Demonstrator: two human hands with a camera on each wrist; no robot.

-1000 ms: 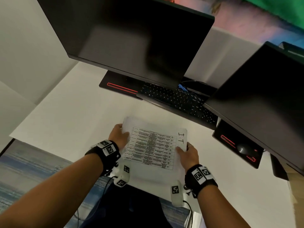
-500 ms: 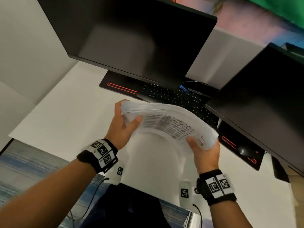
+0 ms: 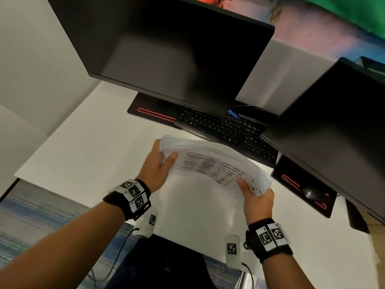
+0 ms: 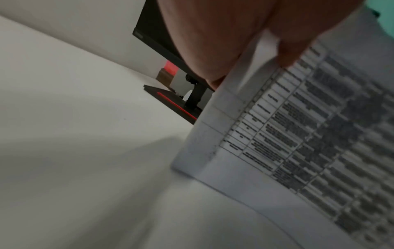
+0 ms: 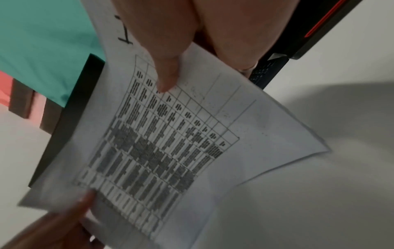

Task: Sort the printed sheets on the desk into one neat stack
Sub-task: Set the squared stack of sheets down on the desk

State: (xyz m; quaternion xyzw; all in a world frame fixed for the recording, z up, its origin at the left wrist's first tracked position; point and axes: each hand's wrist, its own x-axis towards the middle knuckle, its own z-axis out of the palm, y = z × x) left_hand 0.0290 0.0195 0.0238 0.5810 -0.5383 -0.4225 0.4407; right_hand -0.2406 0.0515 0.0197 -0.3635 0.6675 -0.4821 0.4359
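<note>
A thick stack of printed sheets (image 3: 210,163) with a table on its top page stands on its long lower edge on the white desk (image 3: 83,159), bowed and tilted toward me. My left hand (image 3: 158,163) grips its left end, thumb on the printed face and fingers behind. My right hand (image 3: 255,197) grips the right end the same way, thumb beside a handwritten mark. Close up, the stack (image 4: 298,134) runs under my left thumb (image 4: 287,47), and the top sheet (image 5: 170,143) runs under my right thumb (image 5: 164,67).
Two dark monitors (image 3: 166,49) (image 3: 337,130) hang over the back of the desk. A black keyboard (image 3: 225,130) lies just beyond the stack. A mouse (image 3: 310,192) sits on a black stand base at the right. The desk's front edge is near my body.
The stack lay flat on the desk a second ago. Both hands have tipped it up onto its edge, and it now bows between them, shifted slightly right.
</note>
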